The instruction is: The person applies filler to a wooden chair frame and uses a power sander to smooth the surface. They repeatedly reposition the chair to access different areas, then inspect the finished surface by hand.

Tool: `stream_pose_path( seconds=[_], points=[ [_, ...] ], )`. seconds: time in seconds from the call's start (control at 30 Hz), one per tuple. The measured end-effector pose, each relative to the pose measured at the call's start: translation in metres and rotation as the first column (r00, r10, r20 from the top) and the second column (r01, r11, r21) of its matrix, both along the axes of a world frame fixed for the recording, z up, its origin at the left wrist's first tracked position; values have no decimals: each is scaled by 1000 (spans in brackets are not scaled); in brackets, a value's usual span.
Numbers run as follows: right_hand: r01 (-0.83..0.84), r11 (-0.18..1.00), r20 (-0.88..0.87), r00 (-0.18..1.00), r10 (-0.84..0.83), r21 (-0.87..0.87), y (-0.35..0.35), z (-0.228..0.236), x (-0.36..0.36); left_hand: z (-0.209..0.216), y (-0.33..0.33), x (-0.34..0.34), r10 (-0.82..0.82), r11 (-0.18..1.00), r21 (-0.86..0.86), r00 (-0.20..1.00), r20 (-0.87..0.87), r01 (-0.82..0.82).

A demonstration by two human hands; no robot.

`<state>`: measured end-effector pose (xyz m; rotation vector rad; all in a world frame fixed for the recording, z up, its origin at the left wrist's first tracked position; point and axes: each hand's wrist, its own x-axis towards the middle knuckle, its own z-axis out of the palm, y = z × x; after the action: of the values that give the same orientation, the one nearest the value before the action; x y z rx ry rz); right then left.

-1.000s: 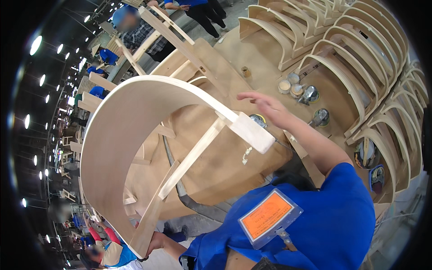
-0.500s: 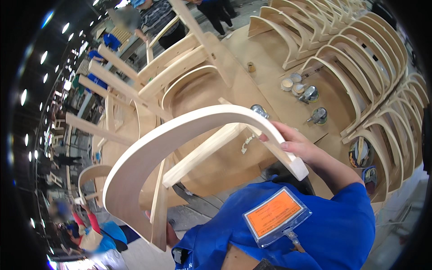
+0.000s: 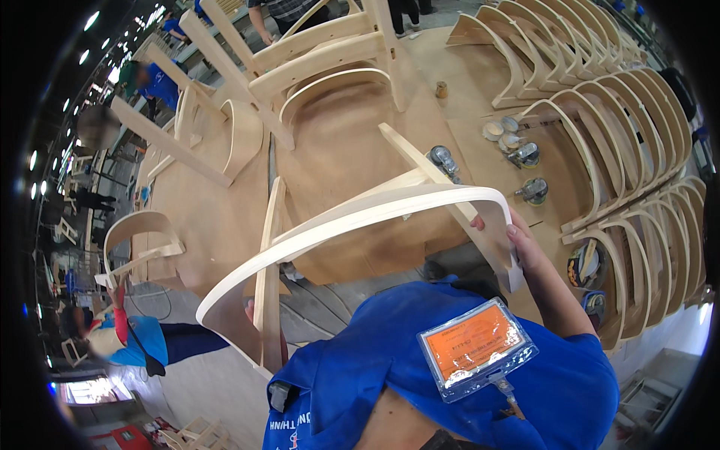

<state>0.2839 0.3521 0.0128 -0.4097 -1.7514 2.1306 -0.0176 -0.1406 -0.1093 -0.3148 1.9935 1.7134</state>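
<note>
Curved wooden frame (image 3: pixel 375 213), its pale bent back joined to straight bars, is held up over the near edge of the brown-covered table (image 3: pixel 337 165). Beyond the table's left end, a co-worker (image 3: pixel 135 341) in blue and red holds another bent frame (image 3: pixel 142 219) beside the table's left corner. Just off the table's near edge, the person's left hand (image 3: pixel 282 343) shows on both sides of the bar at the held frame's left end, clasping it; the middle of that hand is hidden behind the wood. On the table's far middle part lies a legged chair frame (image 3: pixel 319 64). Right of the table's middle are a sander (image 3: pixel 442 161) and, farther back, a small brown jar (image 3: pixel 441 90). Near the table's right front corner, the right hand (image 3: pixel 523 241) pinches the held frame's right end, thumb on the outer face and fingertips on the inner. Along the table's right part sit round tins (image 3: pixel 493 131) and two more sanders (image 3: pixel 534 191), then rows of curved wooden pieces (image 3: pixel 600 120) standing close together.
</note>
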Motion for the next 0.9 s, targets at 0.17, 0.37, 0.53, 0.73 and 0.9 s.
stream_pose_path(
  seconds=[0.17, 0.37, 0.53, 0.73, 0.9],
  points=[
    [-27, 1000, 64, 998, 26, 6, 4, -31, 10, -33, -26, 5, -179, 967, -137, 958, 223, 213],
    [-15, 998, 80, 997, 11, 54, -1, -69, 31, -76, -5, -17, -320, 921, -124, 899, 298, 369],
    [-80, 993, 152, 986, 66, 87, -19, -49, 30, -106, 32, -49, -381, 904, -107, 892, 242, 415],
    [-142, 972, 219, 971, 99, 188, -53, 1, 19, -120, 22, -53, -389, 908, -74, 896, 214, 412],
    [-201, 962, 186, 968, 167, 186, -78, 40, 4, -99, -30, -32, -303, 948, -24, 925, 228, 317]
  ],
)
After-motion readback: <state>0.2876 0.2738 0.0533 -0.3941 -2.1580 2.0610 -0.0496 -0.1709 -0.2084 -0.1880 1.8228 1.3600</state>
